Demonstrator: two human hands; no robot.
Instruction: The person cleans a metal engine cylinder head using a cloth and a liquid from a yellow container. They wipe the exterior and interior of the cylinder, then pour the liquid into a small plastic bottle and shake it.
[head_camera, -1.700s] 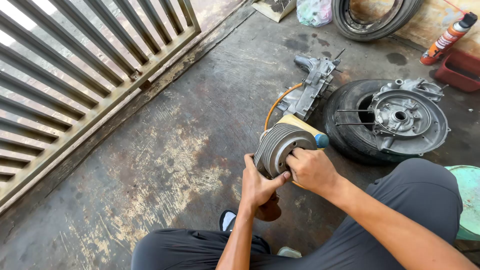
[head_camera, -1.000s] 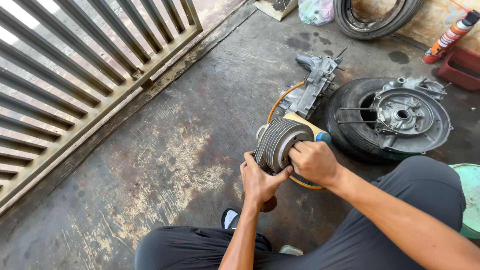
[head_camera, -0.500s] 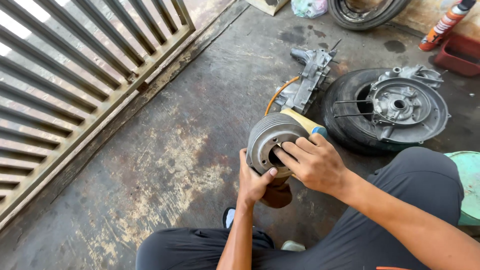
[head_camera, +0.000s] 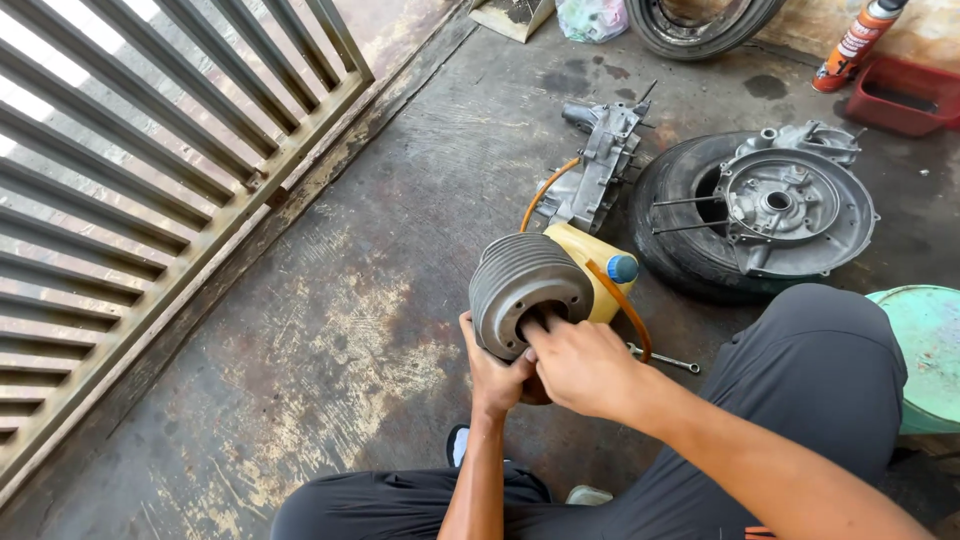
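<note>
I see the left hand (head_camera: 492, 378) gripping the cylinder (head_camera: 528, 290) from below; right hand (head_camera: 580, 365) fingers probe its bore, probably cleaning; next, a steady hold.

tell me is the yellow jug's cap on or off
On. The yellow jug, behind the finned cylinder, has its blue cap seated on the spout.

A repair workshop floor is indicated by stained concrete (head_camera: 330, 300), an engine casing (head_camera: 600, 165) upper centre, a tyre (head_camera: 690, 250) and spray can (head_camera: 858, 40) upper right.
</note>
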